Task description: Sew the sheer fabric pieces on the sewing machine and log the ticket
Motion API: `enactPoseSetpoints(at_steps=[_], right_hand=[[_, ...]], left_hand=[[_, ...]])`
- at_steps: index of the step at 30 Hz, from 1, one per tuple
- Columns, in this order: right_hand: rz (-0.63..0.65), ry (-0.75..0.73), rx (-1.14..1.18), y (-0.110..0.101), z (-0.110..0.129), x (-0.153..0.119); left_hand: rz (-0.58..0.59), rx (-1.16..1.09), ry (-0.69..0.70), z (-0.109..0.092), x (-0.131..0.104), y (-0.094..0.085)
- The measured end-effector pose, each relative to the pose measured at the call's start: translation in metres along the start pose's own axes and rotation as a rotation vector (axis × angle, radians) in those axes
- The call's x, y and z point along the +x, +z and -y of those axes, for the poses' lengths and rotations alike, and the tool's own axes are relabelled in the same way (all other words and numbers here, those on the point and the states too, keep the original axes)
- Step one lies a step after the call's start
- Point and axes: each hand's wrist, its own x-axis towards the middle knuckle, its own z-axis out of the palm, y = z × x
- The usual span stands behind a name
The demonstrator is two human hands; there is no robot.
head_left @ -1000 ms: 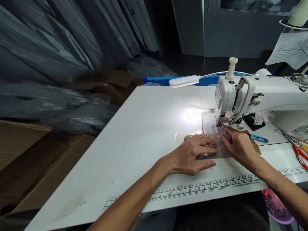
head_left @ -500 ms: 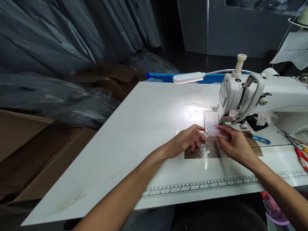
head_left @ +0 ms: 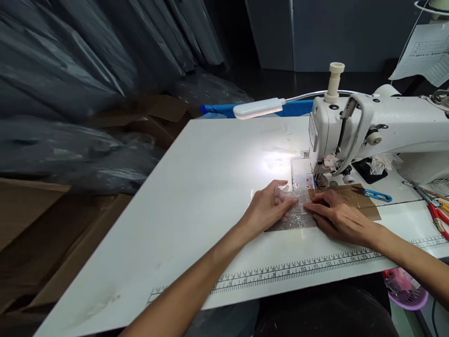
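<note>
A clear, shiny plastic sheet (head_left: pixel 299 219) lies in front of the sewing machine's needle area. My left hand (head_left: pixel 267 206) grips its left side, thumb above and curled fingers showing through the film. My right hand (head_left: pixel 338 216) pinches at the right side of the sheet, its fingertips close to those of the left. Beneath the plastic and the right hand is a flat brown sheet (head_left: pixel 366 206). The presser foot and needle of the white sewing machine (head_left: pixel 322 131) are just beyond the hands, beside a metal plate with red marks (head_left: pixel 301 182).
Blue thread snips (head_left: pixel 378 195) lie right of my right hand. Red-handled scissors (head_left: pixel 435 217) rest at the table's right. A white lamp (head_left: pixel 259 108) hangs over the white table (head_left: pixel 196 196). A printed ruler (head_left: pixel 280 274) runs along the front edge. Cardboard boxes (head_left: pixel 80 252) stand left.
Both hands have shifted toward me, away from the needle area, with the plastic sheet. The right hand has come lower and flatter over the brown sheet. The view has shifted slightly.
</note>
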Motion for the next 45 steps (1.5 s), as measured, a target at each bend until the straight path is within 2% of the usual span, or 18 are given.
enactPoseSetpoints(at_steps=[3,7,11,14,16,24,31,45], right_hand=[[0.014,0.017,-0.083,0.000,-0.008,0.002],[-0.065,0.044,0.112,0.000,-0.022,-0.001],[-0.123,0.107,0.243,0.004,-0.029,-0.005],[-0.137,0.097,0.249,0.006,-0.028,-0.006],[-0.131,0.087,0.216,0.006,-0.026,-0.006],[-0.098,0.040,0.075,0.006,-0.022,-0.004],[-0.032,0.024,-0.001,0.003,-0.021,-0.002],[0.006,0.043,-0.042,-0.001,-0.019,-0.002]], left_hand=[[-0.037,0.013,0.007,-0.004,-0.003,0.000],[0.036,-0.106,0.028,-0.006,-0.004,-0.004],[-0.080,-0.176,0.050,-0.002,0.005,0.003],[-0.158,-0.170,0.095,0.002,0.013,0.008],[-0.167,-0.151,0.102,0.004,0.016,0.008],[0.066,-0.027,0.053,-0.003,0.006,-0.012],[0.023,-0.022,0.021,-0.003,0.004,-0.016],[0.145,0.226,0.183,0.011,0.001,-0.022]])
